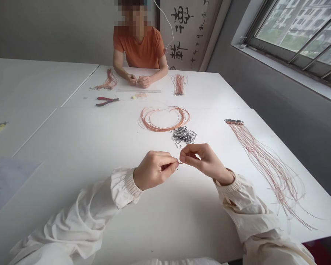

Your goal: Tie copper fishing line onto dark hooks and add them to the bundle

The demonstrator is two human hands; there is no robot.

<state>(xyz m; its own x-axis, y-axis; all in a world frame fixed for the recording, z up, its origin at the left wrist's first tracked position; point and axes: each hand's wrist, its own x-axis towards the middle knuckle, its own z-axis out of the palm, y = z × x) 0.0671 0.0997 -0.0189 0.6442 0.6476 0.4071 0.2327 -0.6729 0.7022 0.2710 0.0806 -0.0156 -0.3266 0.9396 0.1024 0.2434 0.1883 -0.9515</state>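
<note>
My left hand (156,169) is closed in a pinch on a fish hook (177,169), whose dark bend shows just under the fingertips. Facing it, my right hand (204,162) pinches a thin reddish line (181,163) that runs across the small gap between the two hands. How the line meets the hook is hidden by the fingers. Just beyond my hands lies a pile of dark fish hooks (184,135), with one loose hook (178,145) at its near edge. A coil of orange line (165,129) rests behind the pile.
Right of my hands stretches a bundle of hooks tied to long lines (253,147). Across the table, a person in an orange shirt (142,48) works with both hands near red-handled pliers (106,101), a ruler (139,91) and two line bundles (179,85). A sheet (11,180) lies left.
</note>
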